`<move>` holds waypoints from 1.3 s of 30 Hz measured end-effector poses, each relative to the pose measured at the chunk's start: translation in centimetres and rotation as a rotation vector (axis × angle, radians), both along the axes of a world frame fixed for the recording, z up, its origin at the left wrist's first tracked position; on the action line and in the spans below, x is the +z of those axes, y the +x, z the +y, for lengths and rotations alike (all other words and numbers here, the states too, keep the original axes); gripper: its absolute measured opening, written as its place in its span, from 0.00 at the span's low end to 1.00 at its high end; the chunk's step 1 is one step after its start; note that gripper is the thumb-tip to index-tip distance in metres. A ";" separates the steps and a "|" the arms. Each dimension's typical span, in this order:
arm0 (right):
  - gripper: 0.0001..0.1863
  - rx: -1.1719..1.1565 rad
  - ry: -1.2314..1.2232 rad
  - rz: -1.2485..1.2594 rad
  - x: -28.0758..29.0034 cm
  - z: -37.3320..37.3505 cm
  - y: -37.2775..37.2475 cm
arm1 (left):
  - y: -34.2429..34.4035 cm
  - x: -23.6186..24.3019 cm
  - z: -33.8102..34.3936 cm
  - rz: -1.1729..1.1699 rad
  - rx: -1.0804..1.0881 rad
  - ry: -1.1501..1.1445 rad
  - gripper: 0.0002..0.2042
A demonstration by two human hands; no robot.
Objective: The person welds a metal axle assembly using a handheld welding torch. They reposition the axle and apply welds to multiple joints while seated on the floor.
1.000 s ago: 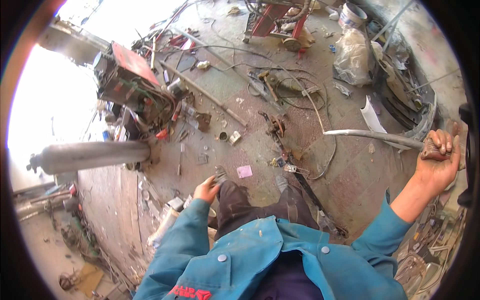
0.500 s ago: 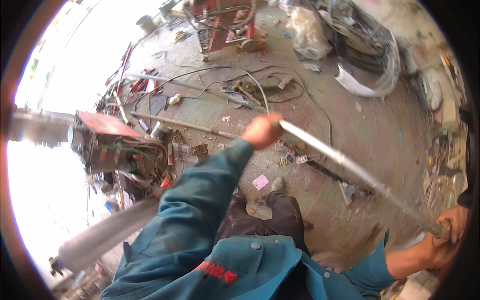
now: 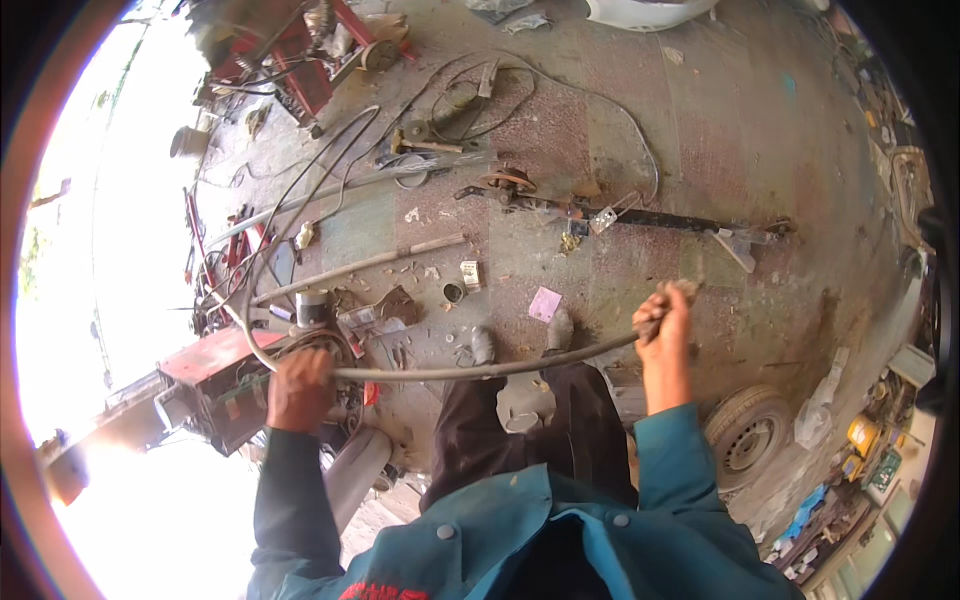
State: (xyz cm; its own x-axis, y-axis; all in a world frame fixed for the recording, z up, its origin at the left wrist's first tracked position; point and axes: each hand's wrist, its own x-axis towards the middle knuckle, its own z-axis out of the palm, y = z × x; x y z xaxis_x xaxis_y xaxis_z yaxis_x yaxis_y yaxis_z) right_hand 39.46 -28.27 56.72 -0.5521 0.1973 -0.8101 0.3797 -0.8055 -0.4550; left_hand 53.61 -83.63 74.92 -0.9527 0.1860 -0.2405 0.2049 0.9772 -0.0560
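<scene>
The cable [image 3: 490,371] hangs in a shallow bow across the front of the person's body, above the near edge of the floor [image 3: 775,325]. Both hands are closed on it: the left hand [image 3: 300,388] wraps it at the left, and the right hand [image 3: 663,318] makes a fist about its other end, where a dark piece shows at the fingers and a pale brown tip sticks out. What that tip is, I cannot tell.

As far along as it looks, the stretch between the hands is up and held, slack rather than taut. Beyond the left hand a paler length curves up toward the floor's far left corner, and thinner loops there lie loose, not gathered.

Below the cable are the shoes [image 3: 482,345], with a pink paper [image 3: 545,304] just beside one and a tin [image 3: 453,292] near the other. A red-topped machine [image 3: 225,365] sits by the left edge, a pipe [image 3: 370,265] farther in. Past the paper lies a long bar [image 3: 665,218], and toward the far edge a hammer [image 3: 430,146]. A wheel [image 3: 745,437] is near the right edge, and a red frame [image 3: 300,75] stands at the far left corner
</scene>
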 end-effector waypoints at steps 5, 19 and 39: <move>0.19 0.132 0.103 -0.196 -15.9 -4.5 2.5 | 9.3 -29.7 -3.2 -0.334 0.193 0.028 0.11; 0.12 0.466 0.494 0.068 -48.8 -13.8 3.3 | -5.6 -59.1 19.4 -0.369 0.318 0.618 0.25; 0.22 0.472 0.474 0.067 -57.6 -12.9 3.2 | -4.3 -68.9 32.1 -0.224 0.218 1.089 0.48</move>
